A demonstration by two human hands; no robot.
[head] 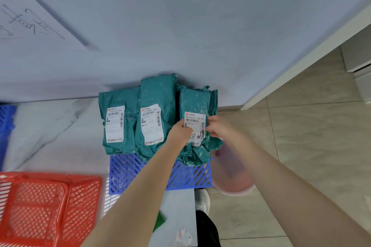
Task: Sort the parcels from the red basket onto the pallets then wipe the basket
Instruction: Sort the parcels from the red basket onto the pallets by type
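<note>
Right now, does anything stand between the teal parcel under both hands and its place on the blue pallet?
Nothing visible does. The teal plastic parcel that the left hand and right hand hold already lies on the blue plastic grid pallet, beside two other teal parcels. The pink basin sits off to its right.

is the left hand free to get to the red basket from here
Probably yes, once it lets go: the left hand grips the parcel, but the basket sits close on that side, nothing between.
</note>
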